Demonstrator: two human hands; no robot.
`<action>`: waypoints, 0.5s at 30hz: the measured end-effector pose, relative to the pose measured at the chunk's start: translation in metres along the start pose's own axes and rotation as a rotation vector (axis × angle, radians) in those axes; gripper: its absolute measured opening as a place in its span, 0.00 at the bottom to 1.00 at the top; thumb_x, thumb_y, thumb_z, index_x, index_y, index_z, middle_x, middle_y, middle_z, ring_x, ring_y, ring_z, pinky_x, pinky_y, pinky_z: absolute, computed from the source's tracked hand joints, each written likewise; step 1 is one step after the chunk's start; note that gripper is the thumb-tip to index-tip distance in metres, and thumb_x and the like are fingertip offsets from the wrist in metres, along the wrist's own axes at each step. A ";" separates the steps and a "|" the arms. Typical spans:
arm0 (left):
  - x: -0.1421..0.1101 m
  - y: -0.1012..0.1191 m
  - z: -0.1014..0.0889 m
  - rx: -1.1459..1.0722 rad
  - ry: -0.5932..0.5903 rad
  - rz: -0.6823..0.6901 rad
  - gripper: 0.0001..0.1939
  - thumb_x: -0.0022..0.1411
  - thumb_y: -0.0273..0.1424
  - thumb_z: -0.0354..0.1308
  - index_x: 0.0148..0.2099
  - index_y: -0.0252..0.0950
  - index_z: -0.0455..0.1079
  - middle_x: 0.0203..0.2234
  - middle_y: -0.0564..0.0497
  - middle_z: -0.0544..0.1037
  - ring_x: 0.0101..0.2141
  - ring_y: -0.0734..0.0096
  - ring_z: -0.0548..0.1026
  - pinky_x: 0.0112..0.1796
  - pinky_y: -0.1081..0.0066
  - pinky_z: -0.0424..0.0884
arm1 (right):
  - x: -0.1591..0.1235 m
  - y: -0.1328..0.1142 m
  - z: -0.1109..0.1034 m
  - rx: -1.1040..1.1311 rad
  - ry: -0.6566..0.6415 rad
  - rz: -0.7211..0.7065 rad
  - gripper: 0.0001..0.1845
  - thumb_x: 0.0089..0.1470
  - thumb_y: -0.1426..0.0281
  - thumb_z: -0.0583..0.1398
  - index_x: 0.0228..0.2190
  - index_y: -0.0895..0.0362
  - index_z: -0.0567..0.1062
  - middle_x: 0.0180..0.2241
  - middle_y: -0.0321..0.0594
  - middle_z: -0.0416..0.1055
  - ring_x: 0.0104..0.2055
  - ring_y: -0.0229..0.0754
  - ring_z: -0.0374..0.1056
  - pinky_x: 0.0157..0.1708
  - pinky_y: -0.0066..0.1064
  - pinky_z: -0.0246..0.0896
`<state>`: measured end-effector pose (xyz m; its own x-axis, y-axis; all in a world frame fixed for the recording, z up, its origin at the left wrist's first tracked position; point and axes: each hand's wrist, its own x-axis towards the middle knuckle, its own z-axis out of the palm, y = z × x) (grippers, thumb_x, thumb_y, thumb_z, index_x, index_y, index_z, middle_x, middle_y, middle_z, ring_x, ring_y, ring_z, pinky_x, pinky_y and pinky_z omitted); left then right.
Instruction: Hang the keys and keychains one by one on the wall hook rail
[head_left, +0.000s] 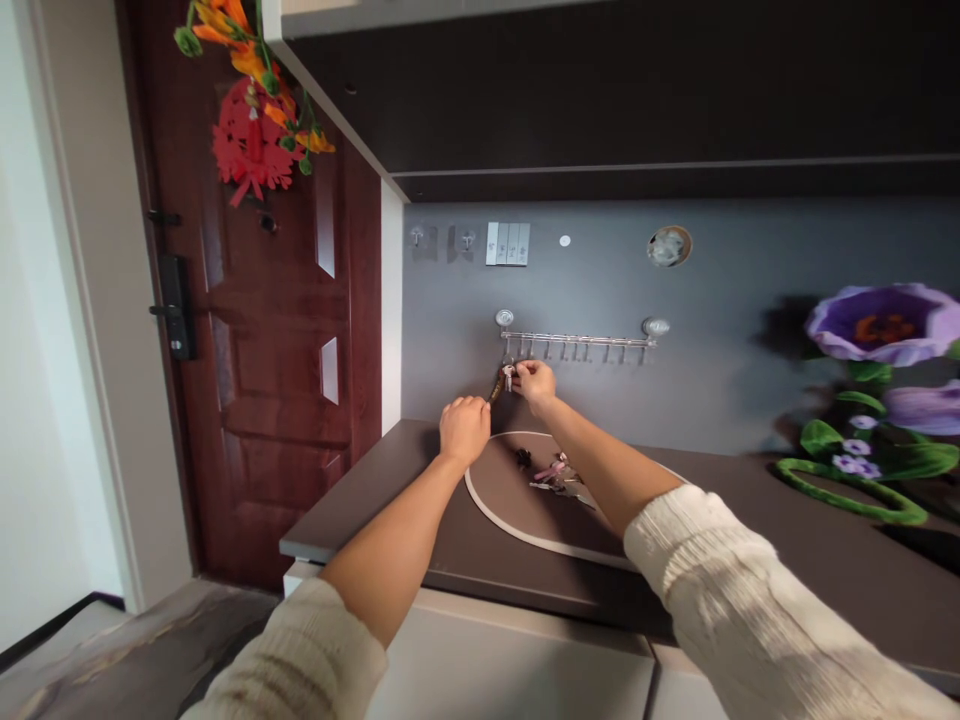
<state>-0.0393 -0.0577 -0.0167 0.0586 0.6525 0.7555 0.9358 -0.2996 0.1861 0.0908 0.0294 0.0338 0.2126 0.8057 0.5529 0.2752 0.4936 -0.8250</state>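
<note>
The person's right hand [535, 385] is pinching at a small bunch of keys [509, 376] with its thumb and first fingers. The keys are hanging just left of those fingertips, touching them. A dark strap [496, 386] is slanting down from the keys to the left hand [465, 430]. The left hand is curling at the strap's low end, but its far side is hiding, so I cannot tell if its fingers are gripping.

Both hands are reaching over the tabletop [397, 475]. The keys are sitting right under the left end of a clear hook bar [577, 342], which is sticking to the gray wall [720, 370]. I cannot tell if they are hanging on a hook.

Below the hands, more keys [556, 470] are lying on a mat [499, 485] with a pale, round edge. A big purple flower [881, 325] is standing well apart, on the right.
</note>
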 end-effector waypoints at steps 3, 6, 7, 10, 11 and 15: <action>-0.002 0.001 -0.002 -0.018 -0.023 -0.011 0.15 0.63 0.32 0.41 0.35 0.36 0.69 0.32 0.48 0.75 0.36 0.67 0.70 0.38 0.69 0.61 | -0.009 -0.006 -0.010 0.112 0.044 0.192 0.04 0.50 0.73 0.52 0.30 0.58 0.67 0.30 0.39 0.70 0.25 0.32 0.67 0.25 0.24 0.63; -0.004 0.005 -0.004 -0.060 -0.060 -0.016 0.15 0.63 0.33 0.42 0.36 0.37 0.70 0.33 0.48 0.75 0.37 0.68 0.70 0.40 0.69 0.62 | -0.021 -0.011 -0.025 0.120 0.042 0.200 0.03 0.49 0.74 0.54 0.29 0.58 0.67 0.31 0.38 0.70 0.25 0.31 0.66 0.25 0.24 0.62; -0.005 0.007 -0.004 -0.079 -0.074 -0.014 0.15 0.63 0.33 0.42 0.37 0.37 0.70 0.34 0.49 0.75 0.38 0.68 0.70 0.40 0.70 0.62 | -0.025 -0.011 -0.031 0.120 0.030 0.191 0.03 0.49 0.74 0.54 0.29 0.58 0.68 0.31 0.39 0.70 0.25 0.31 0.66 0.25 0.24 0.62; -0.007 0.015 -0.003 -0.135 -0.131 -0.011 0.13 0.62 0.33 0.44 0.38 0.38 0.70 0.35 0.49 0.76 0.39 0.69 0.70 0.40 0.70 0.62 | -0.038 -0.008 -0.047 0.107 -0.023 0.153 0.03 0.48 0.73 0.54 0.27 0.59 0.68 0.28 0.39 0.71 0.26 0.32 0.66 0.29 0.25 0.62; -0.007 0.019 -0.002 -0.149 -0.156 -0.017 0.13 0.62 0.33 0.45 0.38 0.38 0.71 0.36 0.49 0.76 0.39 0.69 0.71 0.40 0.71 0.63 | -0.043 -0.006 -0.052 0.094 -0.040 0.140 0.03 0.48 0.73 0.55 0.27 0.60 0.69 0.28 0.39 0.71 0.27 0.32 0.66 0.31 0.26 0.62; -0.006 0.034 0.002 -0.182 -0.280 -0.100 0.10 0.60 0.32 0.48 0.37 0.40 0.72 0.37 0.50 0.76 0.39 0.69 0.72 0.39 0.71 0.64 | -0.064 0.004 -0.069 -0.018 -0.097 0.081 0.05 0.48 0.73 0.55 0.28 0.60 0.70 0.27 0.40 0.72 0.31 0.35 0.68 0.36 0.28 0.61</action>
<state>-0.0071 -0.0707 -0.0166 0.0867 0.8428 0.5312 0.8656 -0.3276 0.3786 0.1428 -0.0426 0.0032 0.1434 0.8710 0.4698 0.2776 0.4203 -0.8639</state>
